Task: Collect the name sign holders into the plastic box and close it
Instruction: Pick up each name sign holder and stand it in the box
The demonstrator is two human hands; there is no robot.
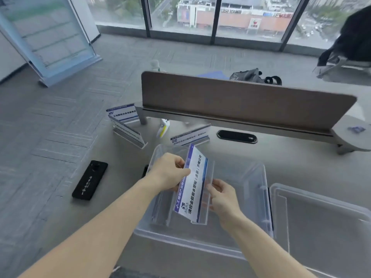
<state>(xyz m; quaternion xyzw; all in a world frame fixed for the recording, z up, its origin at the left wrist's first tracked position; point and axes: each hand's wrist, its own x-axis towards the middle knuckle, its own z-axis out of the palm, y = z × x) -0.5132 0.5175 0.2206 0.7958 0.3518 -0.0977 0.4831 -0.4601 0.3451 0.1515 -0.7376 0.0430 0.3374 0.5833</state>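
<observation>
Low in the centre of the frame, both hands hold one name sign holder (193, 185) over the open plastic box (251, 201). The left hand (168, 171) pinches its upper left edge with fingers closed on it, and the right hand (222, 197) grips the clear lower edge from the right side — the holder is tilted, its lower end down inside the box. Against the box's left wall there appears to be at least one more holder already stowed, though the clear plastic makes the count hard to read.

Three holders remain on the desk (301, 157) above the box: two leaning together (125, 123) at centre left, and one (189, 136) just beyond the box's far rim. The lid (325, 223) lies separate at lower right, touching or just beside the box.

So the job looks well under halfway — this holder is not yet released, three wait outside, and closing the lid comes last.
</observation>
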